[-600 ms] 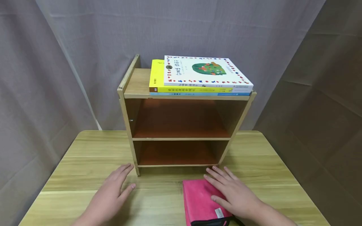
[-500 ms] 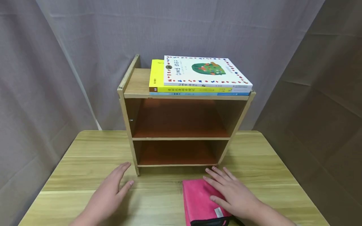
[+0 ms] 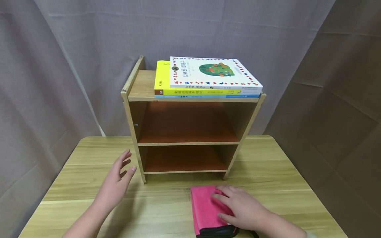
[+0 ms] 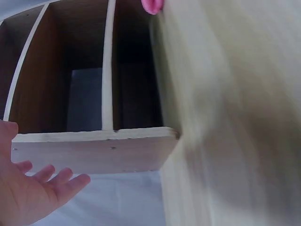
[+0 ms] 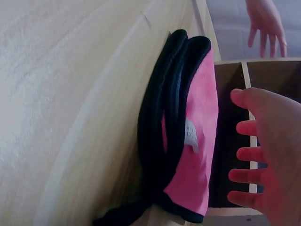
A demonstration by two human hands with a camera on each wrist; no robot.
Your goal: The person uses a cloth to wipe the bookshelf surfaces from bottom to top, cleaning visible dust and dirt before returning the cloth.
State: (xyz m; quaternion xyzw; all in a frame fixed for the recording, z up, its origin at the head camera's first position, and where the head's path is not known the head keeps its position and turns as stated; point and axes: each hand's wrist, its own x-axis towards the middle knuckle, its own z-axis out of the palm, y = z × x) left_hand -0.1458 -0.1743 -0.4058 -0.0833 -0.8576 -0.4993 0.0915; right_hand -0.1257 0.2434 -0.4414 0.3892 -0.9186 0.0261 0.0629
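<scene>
A folded pink cloth (image 3: 205, 211) with black edging and a small white label (image 5: 191, 134) lies on the table in front of a small wooden shelf (image 3: 190, 144). My right hand (image 3: 242, 208) hovers over the cloth's right part, fingers spread and slightly bent. In the right wrist view those fingers are apart from the cloth. To the left of the shelf my left hand (image 3: 114, 181) is raised off the table, holding nothing, its thumb apart from the fingers. The left wrist view shows this hand close to the shelf's outer side panel (image 4: 94, 155).
A stack of books (image 3: 214, 74) lies on the shelf's top board, a white one uppermost over a yellow and a blue one. Both lower compartments face me. Grey curtains (image 3: 190, 29) hang behind the wooden table (image 3: 74, 185).
My left hand has lifted and moved forward along the shelf's left side. My right hand's fingers have bent more and drawn back slightly over the cloth. The head view has shifted a little.
</scene>
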